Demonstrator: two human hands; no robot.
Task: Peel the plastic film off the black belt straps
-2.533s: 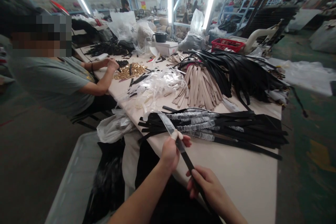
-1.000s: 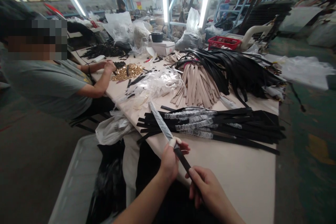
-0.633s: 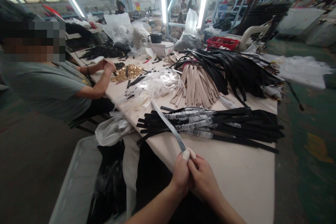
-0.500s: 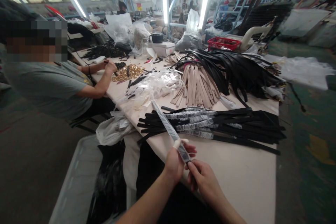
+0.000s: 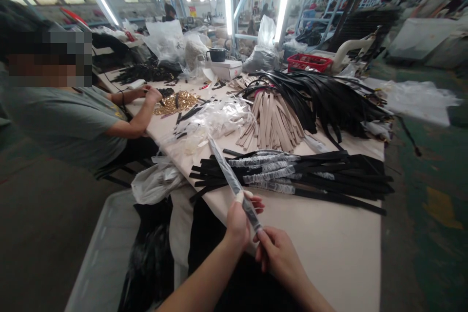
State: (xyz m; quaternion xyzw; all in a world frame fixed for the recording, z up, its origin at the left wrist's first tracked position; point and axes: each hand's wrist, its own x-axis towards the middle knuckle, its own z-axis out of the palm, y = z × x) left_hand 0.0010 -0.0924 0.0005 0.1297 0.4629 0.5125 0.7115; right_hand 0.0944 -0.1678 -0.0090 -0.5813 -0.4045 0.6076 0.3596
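Note:
A narrow clear plastic sleeve [image 5: 225, 169] with a dark strap showing through it slants across the table's near edge. My left hand [image 5: 239, 217] is closed around its middle, thumb on top, with a pale cover on the thumb tip. Lower down, my right hand [image 5: 280, 248] pinches the near end of the strap between thumb and fingers. Just beyond my hands lies a row of black straps [image 5: 340, 175], several with crumpled clear plastic sleeves [image 5: 270, 173] bunched around them.
Beige straps [image 5: 276, 124] and a heap of black straps [image 5: 321, 95] lie farther back on the table [image 5: 329, 239]. Loose clear plastic [image 5: 223, 117] is piled left of them. A co-worker [image 5: 73, 112] sits at left by gold-coloured pieces [image 5: 185, 101]. A plastic bin [image 5: 98, 243] stands below.
My hands and the sleeve have shifted slightly left in view. The strap shows darker through the sleeve between my hands. The view itself has moved a little.

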